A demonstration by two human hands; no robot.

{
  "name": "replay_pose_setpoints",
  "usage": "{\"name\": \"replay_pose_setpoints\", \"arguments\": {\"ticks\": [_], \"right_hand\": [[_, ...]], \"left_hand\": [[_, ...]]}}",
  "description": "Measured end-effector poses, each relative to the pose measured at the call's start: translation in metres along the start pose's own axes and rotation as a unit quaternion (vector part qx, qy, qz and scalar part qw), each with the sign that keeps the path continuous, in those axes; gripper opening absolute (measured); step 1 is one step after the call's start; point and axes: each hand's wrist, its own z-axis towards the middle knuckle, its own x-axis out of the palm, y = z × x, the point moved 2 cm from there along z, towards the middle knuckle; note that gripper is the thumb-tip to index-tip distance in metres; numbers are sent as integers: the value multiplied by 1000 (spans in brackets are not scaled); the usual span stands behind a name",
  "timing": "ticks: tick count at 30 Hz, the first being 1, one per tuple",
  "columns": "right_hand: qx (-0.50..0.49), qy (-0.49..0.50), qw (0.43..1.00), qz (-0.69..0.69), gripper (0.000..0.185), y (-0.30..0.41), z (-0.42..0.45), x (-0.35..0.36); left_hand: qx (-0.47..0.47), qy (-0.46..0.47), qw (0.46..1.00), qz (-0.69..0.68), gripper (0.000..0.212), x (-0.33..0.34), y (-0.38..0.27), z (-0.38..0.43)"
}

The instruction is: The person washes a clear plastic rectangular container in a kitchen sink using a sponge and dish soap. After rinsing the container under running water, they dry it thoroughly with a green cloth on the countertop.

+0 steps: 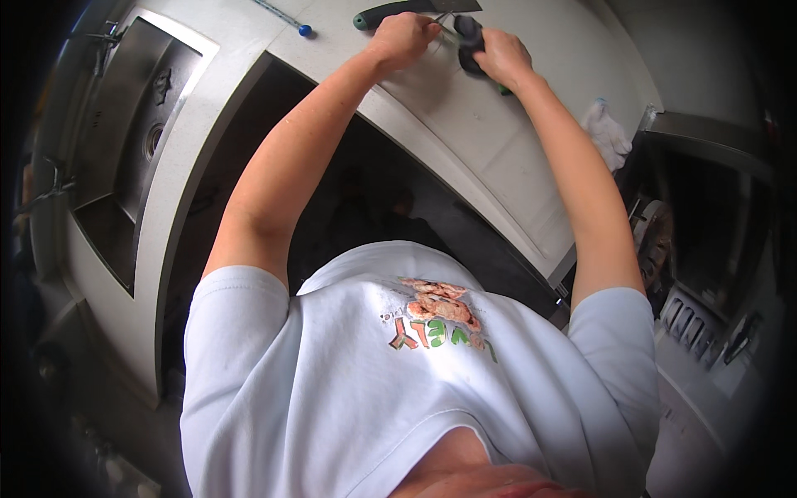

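Note:
Both hands are together over the white countertop (517, 155), near the top of the view. My left hand (405, 38) is closed around something mostly hidden; a thin metal tip or blade shows beyond its fingers. In my right hand (505, 57) is a dark cloth-like item (469, 45), with a bit of green below it. The exact kind of either thing cannot be told. Just beyond my left hand lies a knife with a dark handle and green end (373, 17), its wide blade pointing right.
A blue-tipped rod (304, 30) lies on the counter at upper left. The steel sink (140, 118) with a drain is further left. A crumpled white cloth or glove (607, 134) lies on the right, beside a dark metal-framed opening (710, 187).

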Motion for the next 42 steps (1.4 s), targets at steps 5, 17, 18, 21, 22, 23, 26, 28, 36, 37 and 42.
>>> {"name": "replay_pose_setpoints", "arguments": {"ticks": [5,17,18,21,22,23,26,28,36,37,42], "right_hand": [[39,4,999,-7,20,-65,-77,-5],[108,40,991,-63,16,-164,-211,-24],[81,34,994,-68,15,-157,-201,-24],[33,31,996,-75,14,-138,-154,-5],[10,12,998,-62,14,-118,-136,-6],[-12,-8,999,-49,14,-99,-120,-7],[-49,-23,997,-53,14,-74,-77,1],[-65,-37,995,-66,14,-50,-52,2],[-12,-47,997,-65,19,34,30,4],[10,-52,997,-54,19,38,34,3],[6,-55,998,-41,31,27,20,4]], "left_hand": [[16,-5,1000,4,33,-2,-1,2],[18,6,1000,0,35,0,3,6],[29,-11,999,11,35,3,12,10],[12,1,1000,3,35,7,15,8],[-4,10,1000,-5,35,4,14,7],[-2,-2,1000,-15,35,3,17,6],[10,-22,999,-45,35,8,19,8],[9,-23,998,-56,34,8,21,8],[21,16,999,-35,31,2,12,8],[21,1,997,-68,28,-4,0,0],[31,-48,997,-48,26,-1,5,0]]}}
